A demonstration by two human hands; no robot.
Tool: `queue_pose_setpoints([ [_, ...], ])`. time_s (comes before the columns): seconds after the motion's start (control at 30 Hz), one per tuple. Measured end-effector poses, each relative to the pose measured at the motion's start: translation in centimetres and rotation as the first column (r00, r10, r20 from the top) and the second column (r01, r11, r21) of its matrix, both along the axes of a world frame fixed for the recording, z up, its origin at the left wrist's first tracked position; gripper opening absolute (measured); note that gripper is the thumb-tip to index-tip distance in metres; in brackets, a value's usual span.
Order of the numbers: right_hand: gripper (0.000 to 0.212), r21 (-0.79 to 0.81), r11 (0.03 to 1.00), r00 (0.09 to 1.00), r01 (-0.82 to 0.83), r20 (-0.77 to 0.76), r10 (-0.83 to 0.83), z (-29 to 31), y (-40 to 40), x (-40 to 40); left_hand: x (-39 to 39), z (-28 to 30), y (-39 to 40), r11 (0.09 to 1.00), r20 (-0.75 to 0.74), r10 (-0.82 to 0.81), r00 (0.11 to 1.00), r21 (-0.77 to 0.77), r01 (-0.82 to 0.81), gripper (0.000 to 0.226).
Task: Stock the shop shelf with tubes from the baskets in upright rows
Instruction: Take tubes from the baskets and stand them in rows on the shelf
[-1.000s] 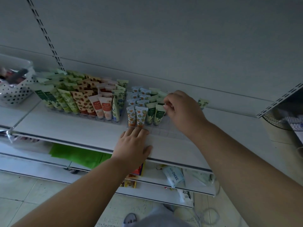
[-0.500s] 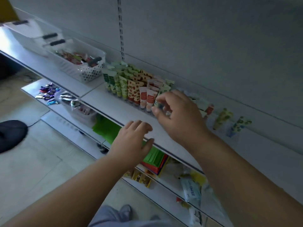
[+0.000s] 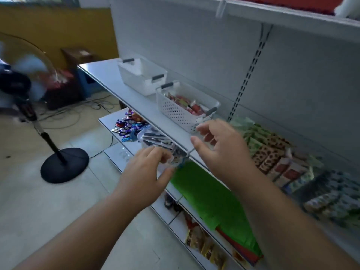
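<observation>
Here, from the head view, two white baskets sit on the shelf [image 3: 136,106] against the back wall. The far basket [image 3: 142,78] has solid walls and dark handles; nothing shows inside it. The near basket [image 3: 183,110], with perforated walls, holds a jumble of red and pale packets, too blurred to name one by one. To its right, the tubes [image 3: 272,152] stand in upright rows on the same shelf, green at the far end, then brown-patterned, then red and white, then blurred blue-green ones nearest.

The right hand [image 3: 220,149] hangs over the shelf's front edge, just near of the perforated basket, fingers loosely spread and holding nothing. The left hand [image 3: 146,172] is lower and to the left, in front of that edge; its grip is half curled, and whether it holds something I cannot tell. Bare shelf runs along the front edge beside both baskets.

A lower shelf carries wrapped sweets [image 3: 128,125], and a fan [image 3: 39,117] stands on the floor at left.
</observation>
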State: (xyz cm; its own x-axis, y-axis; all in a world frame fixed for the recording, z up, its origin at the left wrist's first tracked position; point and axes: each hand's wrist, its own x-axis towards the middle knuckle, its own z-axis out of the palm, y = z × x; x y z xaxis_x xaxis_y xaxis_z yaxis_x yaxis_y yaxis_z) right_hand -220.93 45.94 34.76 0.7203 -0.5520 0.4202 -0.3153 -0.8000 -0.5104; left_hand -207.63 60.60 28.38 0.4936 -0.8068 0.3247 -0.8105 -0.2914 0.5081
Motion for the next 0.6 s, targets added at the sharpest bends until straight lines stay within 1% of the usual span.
queue_pose_setpoints([
  [0.17, 0.018, 0.072, 0.993, 0.995, 0.089, -0.057, -0.085, 0.3, -1.9, 4.8, 6.3, 1.4, -1.4, 0.999, -0.035, -0.048, 0.998, 0.001, 0.048, 0.013],
  [0.23, 0.018, 0.066, 0.990, 0.989, 0.124, -0.093, -0.118, 0.4, -3.6, 6.2, 8.0, 1.5, -3.3, 0.998, -0.040, -0.066, 0.997, -0.019, 0.065, 0.014],
  [0.33, 0.017, 0.077, 0.985, 0.984, 0.155, -0.106, -0.146, 0.4, -6.8, 8.7, 10.3, 1.4, -7.0, 0.997, -0.063, -0.071, 0.995, -0.034, 0.069, 0.017],
  [0.47, 0.018, 0.068, 0.985, 0.980, 0.157, -0.136, -0.147, 0.3, -11.9, 12.9, 13.3, 2.0, -10.3, 0.995, -0.041, -0.104, 0.994, 0.004, 0.104, 0.021],
  [0.6, 0.018, 0.127, 0.985, 0.974, 0.120, -0.208, -0.092, -0.3, -15.4, 18.3, 17.1, 2.8, -12.0, 0.994, -0.001, -0.108, 0.994, 0.033, 0.108, 0.021],
])
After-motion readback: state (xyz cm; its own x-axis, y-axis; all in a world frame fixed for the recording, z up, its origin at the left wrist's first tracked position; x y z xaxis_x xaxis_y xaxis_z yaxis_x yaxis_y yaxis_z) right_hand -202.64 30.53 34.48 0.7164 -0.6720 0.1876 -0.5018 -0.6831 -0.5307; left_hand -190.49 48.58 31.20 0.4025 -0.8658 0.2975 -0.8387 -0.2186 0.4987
